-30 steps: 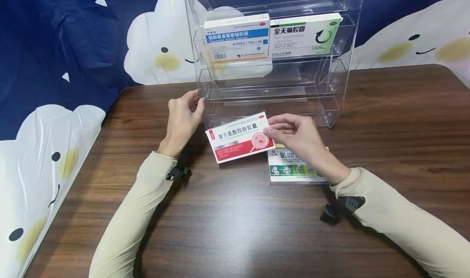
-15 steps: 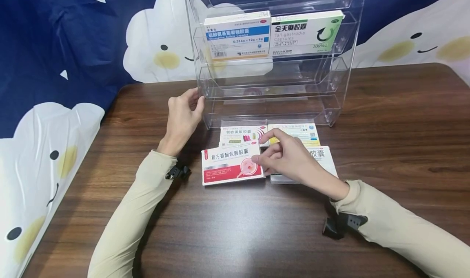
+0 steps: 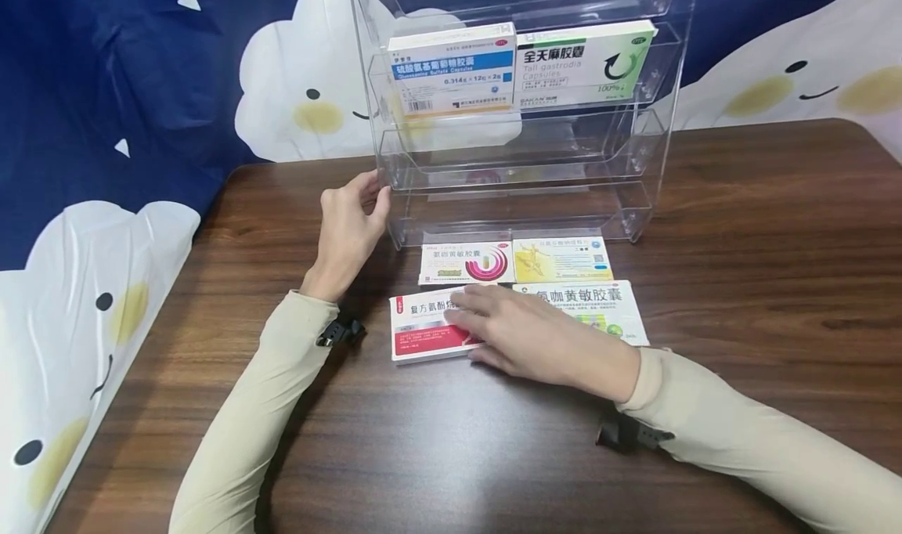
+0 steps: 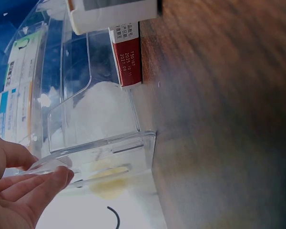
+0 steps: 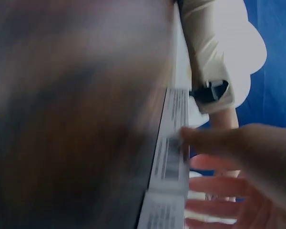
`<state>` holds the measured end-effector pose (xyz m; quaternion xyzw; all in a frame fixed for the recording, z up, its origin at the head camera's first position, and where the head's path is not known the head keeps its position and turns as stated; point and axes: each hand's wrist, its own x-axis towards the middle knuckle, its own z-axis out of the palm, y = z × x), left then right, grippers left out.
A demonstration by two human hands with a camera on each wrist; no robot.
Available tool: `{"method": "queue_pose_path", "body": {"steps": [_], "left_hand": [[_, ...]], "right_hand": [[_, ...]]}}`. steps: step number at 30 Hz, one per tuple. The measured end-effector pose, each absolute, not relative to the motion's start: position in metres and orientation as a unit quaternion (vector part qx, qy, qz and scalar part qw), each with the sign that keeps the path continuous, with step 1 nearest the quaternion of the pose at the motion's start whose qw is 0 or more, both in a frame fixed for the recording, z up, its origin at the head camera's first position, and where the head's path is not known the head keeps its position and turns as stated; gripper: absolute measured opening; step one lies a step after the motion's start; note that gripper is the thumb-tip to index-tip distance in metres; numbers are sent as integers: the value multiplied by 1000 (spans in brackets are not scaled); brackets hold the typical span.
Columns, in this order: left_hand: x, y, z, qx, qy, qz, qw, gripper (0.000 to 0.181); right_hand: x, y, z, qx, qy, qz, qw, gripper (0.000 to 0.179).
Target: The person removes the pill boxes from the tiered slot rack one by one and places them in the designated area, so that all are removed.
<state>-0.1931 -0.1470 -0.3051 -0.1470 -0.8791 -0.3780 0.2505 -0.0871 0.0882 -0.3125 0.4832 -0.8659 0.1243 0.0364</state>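
Observation:
My left hand (image 3: 347,232) pinches the left side edge of a clear plastic display rack (image 3: 524,177); in the left wrist view its thumb and fingers (image 4: 47,188) close on the thin clear panel. On the table, my right hand (image 3: 532,334) lies over the right part of a red-and-white medicine box (image 3: 420,344), fingers extended across its top and thumb by its near edge. Part of the box's print is hidden beneath them. To its right, partly behind the hand, is a green-and-white medicine box (image 3: 599,303).
Behind these lie a white box with pink rings (image 3: 465,263) and a yellow-and-white box (image 3: 564,260), right before the rack's foot. Higher up, the rack holds a blue-and-white box (image 3: 454,72) and a green-cornered box (image 3: 585,64). A cloud-print cloth (image 3: 141,72) hangs behind the table.
The right hand brought the red-and-white box down toward the table's front, laid it left of the green-and-white box and loosened its pinch, moving over its top. The left hand stayed at the rack.

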Motion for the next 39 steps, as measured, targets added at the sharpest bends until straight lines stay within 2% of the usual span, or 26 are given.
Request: {"method": "queue_pose_path", "body": {"steps": [3,8,17,39], "left_hand": [[-193,-147,-306,-150,-879,-376,252,24],[-193,-147,-306,-154,-878,-372,259,24],[-193,-148,-307,-153,-877,-376,259,24],[-192,-147,-306,-150,-873,-389,254,23]], "right_hand": [[-81,85,-313,474,-876,87,15,46],[-73,82,-315,456,-887,62,45,37],[-69,80,-319,429,-898,58,81,35],[-70,86,-320,429,-895,64,100,34]]}}
